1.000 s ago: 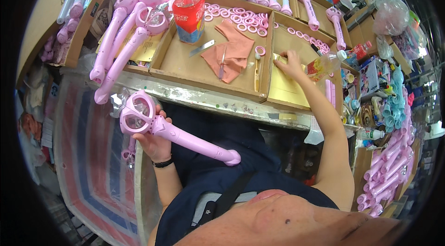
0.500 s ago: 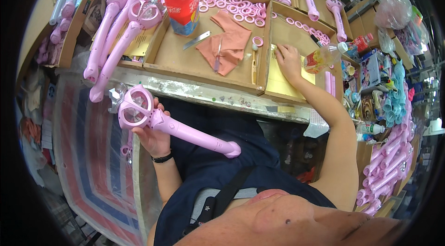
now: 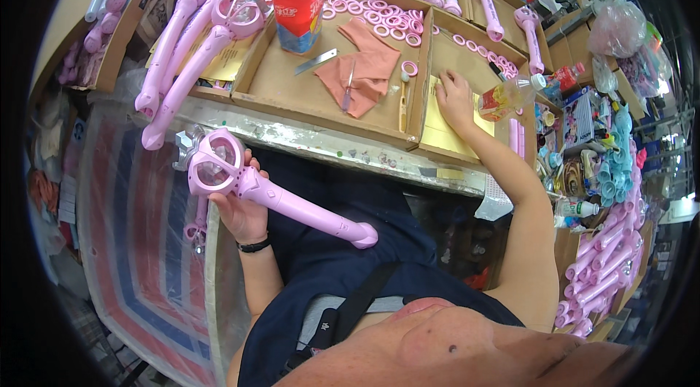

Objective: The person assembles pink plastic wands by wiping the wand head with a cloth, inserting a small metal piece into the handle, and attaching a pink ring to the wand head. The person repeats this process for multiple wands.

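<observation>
Bright, even overhead light, soft shadows only. Heavy fisheye: workbench front edge [image 3: 328, 142] bows, black vignette fills corners. Center sharp, rim smeared and stretched. Mild glare on plastic sheeting [image 3: 131, 241] lower left.

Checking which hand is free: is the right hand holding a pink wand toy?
No. The right hand rests flat on the yellow sheet in the tray, while the left hand grips the pink wand toy.

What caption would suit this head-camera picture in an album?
Left hand grips a pink toy wand while the right hand rests on yellow sheets in a cardboard tray.
</observation>
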`<state>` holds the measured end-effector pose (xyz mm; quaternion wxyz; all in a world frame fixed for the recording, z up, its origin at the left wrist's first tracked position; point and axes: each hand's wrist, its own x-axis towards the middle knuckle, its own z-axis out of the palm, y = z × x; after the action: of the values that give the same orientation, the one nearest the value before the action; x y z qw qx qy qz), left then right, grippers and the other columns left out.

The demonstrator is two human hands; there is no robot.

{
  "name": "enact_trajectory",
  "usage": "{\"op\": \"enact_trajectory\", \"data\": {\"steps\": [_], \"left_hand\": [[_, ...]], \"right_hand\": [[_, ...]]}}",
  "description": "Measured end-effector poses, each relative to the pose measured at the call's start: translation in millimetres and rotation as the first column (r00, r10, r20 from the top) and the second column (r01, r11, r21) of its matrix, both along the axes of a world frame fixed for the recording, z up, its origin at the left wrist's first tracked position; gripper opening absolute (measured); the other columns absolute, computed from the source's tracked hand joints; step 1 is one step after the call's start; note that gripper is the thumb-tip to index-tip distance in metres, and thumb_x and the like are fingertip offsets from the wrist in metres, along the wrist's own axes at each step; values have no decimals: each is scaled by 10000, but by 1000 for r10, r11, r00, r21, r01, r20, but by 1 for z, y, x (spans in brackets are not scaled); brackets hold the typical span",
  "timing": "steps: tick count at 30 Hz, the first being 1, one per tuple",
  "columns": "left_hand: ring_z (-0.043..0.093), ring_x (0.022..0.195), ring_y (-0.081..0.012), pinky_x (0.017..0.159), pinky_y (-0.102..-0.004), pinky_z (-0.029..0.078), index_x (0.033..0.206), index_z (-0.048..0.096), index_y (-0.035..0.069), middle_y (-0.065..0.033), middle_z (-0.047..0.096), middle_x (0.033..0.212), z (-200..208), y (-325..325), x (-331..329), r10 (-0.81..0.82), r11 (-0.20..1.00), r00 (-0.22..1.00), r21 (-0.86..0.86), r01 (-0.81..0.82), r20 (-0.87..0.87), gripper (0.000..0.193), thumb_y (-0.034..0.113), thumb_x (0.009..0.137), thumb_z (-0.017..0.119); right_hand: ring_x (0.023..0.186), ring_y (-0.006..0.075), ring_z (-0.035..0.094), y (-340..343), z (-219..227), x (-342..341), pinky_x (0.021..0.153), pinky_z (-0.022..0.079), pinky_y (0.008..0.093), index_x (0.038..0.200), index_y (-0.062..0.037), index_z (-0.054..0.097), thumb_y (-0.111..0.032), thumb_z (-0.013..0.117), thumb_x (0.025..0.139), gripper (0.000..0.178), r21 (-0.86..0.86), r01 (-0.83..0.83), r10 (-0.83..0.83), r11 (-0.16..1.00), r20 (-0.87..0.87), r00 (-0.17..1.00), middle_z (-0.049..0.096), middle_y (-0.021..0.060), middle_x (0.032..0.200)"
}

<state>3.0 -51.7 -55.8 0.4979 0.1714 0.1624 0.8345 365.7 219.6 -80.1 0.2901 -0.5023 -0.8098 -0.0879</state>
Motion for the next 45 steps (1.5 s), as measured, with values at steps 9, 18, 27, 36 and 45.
{"op": "enact_trajectory", "data": {"steps": [9, 18, 27, 36, 45], "left_hand": [[522, 1120, -296, 903, -420, 480, 1368, 319, 31, -203, 478, 1281, -1, -1, 1, 18, 1000, 1000, -26, -17, 21, 856, 486, 748, 694], [496, 1124, -299, 922, -419, 445, 1371, 306, 19, -215, 451, 1300, -3, 0, 2, 1, 1000, 1000, -20, -1, 29, 860, 466, 752, 703], [509, 1147, -303, 922, -423, 466, 1372, 313, 25, -210, 460, 1302, -5, 2, 3, -2, 1000, 1000, -16, 2, 23, 849, 483, 760, 683], [518, 1125, -290, 913, -415, 469, 1367, 327, 31, -198, 473, 1293, -4, 5, 6, 4, 999, 1000, -36, -3, 12, 845, 497, 756, 680], [515, 1110, -280, 916, -401, 454, 1361, 333, 31, -194, 474, 1286, -3, 6, 7, 14, 998, 1000, -55, -14, 11, 856, 506, 744, 689]], "right_hand": [[990, 293, 553, -2, 2, 5, 858, 425, 391, 1023, -51, 650, -176, 601, 821, 243, -84, -54, 53, 995, -16, 998, 617, 111, 1026], [1094, 291, 499, 4, -3, 7, 935, 374, 412, 1101, -75, 616, -162, 574, 815, 301, -126, -50, 48, 991, -19, 999, 568, 108, 1156], [995, 302, 531, 13, -5, 9, 883, 396, 394, 1086, -81, 626, -120, 572, 827, 267, -137, -89, 69, 986, -147, 987, 607, 110, 1011], [855, 282, 587, 8, 1, 3, 754, 469, 371, 960, -76, 684, -145, 619, 817, 171, -6, -98, 97, 995, -83, 992, 648, 88, 901], [837, 272, 596, 8, 5, -1, 733, 488, 367, 932, -59, 660, -75, 577, 756, 196, 55, -138, 132, 989, 109, 985, 649, 84, 904]]}}
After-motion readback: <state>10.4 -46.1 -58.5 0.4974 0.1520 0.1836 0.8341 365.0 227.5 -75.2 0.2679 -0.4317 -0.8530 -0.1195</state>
